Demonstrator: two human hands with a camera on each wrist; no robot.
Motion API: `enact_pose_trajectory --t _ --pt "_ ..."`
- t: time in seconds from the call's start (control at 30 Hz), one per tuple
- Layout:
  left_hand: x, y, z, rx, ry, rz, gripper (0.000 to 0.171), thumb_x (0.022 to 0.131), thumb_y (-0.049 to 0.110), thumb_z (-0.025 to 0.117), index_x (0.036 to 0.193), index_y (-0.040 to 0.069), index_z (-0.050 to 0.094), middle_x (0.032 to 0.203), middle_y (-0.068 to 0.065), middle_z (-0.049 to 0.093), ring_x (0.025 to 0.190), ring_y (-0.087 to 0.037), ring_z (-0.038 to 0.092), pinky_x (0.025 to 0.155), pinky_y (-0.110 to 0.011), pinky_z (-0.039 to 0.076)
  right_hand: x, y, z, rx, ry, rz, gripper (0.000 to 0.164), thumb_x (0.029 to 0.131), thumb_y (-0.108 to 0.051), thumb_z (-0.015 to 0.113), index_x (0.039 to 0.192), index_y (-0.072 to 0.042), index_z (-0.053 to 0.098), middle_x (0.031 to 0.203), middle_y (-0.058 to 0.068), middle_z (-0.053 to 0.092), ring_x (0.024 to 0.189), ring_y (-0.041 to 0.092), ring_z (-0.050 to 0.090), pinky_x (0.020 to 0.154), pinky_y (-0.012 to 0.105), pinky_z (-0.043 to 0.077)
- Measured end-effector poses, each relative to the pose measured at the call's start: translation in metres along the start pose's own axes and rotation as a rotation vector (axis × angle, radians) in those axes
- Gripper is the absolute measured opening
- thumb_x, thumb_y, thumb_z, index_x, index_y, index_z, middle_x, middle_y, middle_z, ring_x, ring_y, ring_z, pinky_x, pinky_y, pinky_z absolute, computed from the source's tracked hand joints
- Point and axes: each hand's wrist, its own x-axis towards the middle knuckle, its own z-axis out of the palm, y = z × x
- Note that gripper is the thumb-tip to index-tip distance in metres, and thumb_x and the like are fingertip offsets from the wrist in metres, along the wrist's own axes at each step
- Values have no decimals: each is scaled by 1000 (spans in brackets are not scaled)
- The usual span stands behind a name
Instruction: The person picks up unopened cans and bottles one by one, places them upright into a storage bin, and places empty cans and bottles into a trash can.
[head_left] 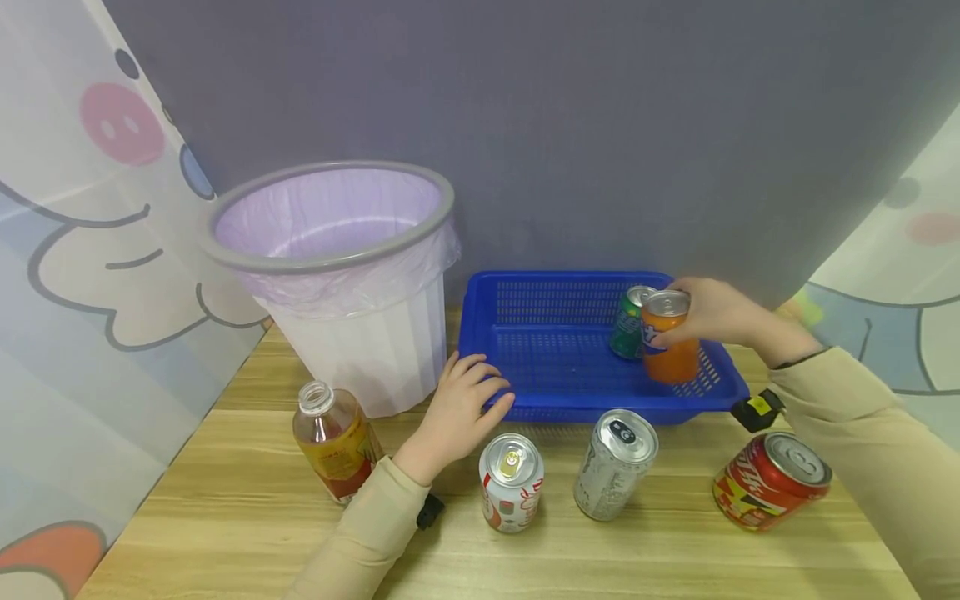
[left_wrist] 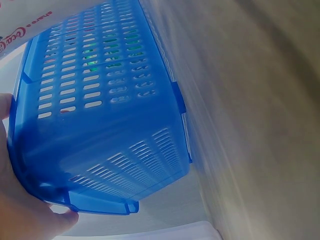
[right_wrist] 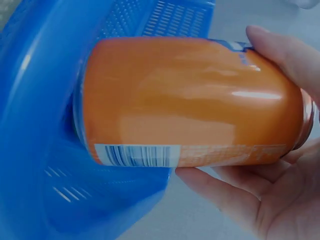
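Observation:
My right hand grips an orange soda can near its top, thumb on one side and fingers on the other. The can stands upright at the right end of a blue plastic basket; in the right wrist view its base is inside the basket wall. Just left of it, a green can is in the basket. My left hand rests at the basket's front left corner, its fingers spread over the rim.
A white bin with a purple liner stands back left. Before it is an open-necked bottle of reddish-brown liquid. Along the front stand a white Coca-Cola can, a silvery can and a tilted red can. A grey wall rises behind.

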Motion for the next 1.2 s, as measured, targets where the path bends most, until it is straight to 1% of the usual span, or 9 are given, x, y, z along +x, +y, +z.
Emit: enact_pose_trajectory --t 0.23,0.43,0.57,0.67,0.77,0.9,0.97,1.1,1.2 --pt "0 0 -1 -2 -7 -4 28 94 35 50 98 14 70 105 -1 65 120 -29 50 108 -60 26 7 -2 5 -17 -43 -4 77 59 -32 85 112 12 51 97 23 62 78 26 61 66 40 53" --pt "1 1 -1 -1 -6 -1 28 94 34 50 98 15 70 105 -1 65 119 -29 50 107 -61 26 10 -4 9 -81 -87 -10 88 55 -30 84 119 17 46 101 26 61 82 29 60 69 41 51" --pt "0 1 -1 0 -5 0 28 94 34 51 98 15 70 105 -1 65 119 -29 50 107 -60 26 12 -5 13 -109 -107 -23 90 54 -31 84 120 16 46 100 25 62 81 29 60 69 41 52" --pt "0 1 -1 1 -6 0 27 94 34 51 98 15 70 105 -1 65 119 -29 50 107 -60 26 13 -6 15 -138 -106 -37 86 52 -33 85 116 14 50 94 20 64 77 26 60 67 41 51" --pt "0 1 -1 -6 -4 -1 27 93 34 51 98 15 70 105 -1 65 119 -29 50 108 -60 25 14 -7 18 -155 -108 -45 79 51 -33 85 109 11 53 88 16 65 73 24 59 64 38 50" --pt "-1 0 -1 -10 -8 -4 28 94 34 51 98 14 70 105 -2 65 120 -29 50 108 -60 25 15 -7 22 -148 -116 -58 67 50 -30 84 98 6 54 83 13 63 69 21 57 58 34 48" --pt "-1 0 -1 -8 -10 -4 28 94 34 50 98 15 70 105 -2 65 120 -29 50 108 -60 26 15 -6 23 -146 -116 -59 64 50 -28 84 96 4 53 82 12 62 68 20 55 57 32 47" --pt "-1 0 -1 -1 -11 -1 28 94 34 50 98 15 70 105 -2 65 119 -29 50 107 -61 26 16 -4 25 -148 -110 -51 64 50 -28 84 96 4 53 80 9 60 68 20 54 57 31 46" --pt "0 -1 -1 0 -12 0 28 94 34 50 98 15 70 105 -2 65 119 -29 50 107 -61 27 16 -3 25 -150 -112 -48 67 49 -29 85 98 5 53 80 10 60 68 21 55 57 32 46"
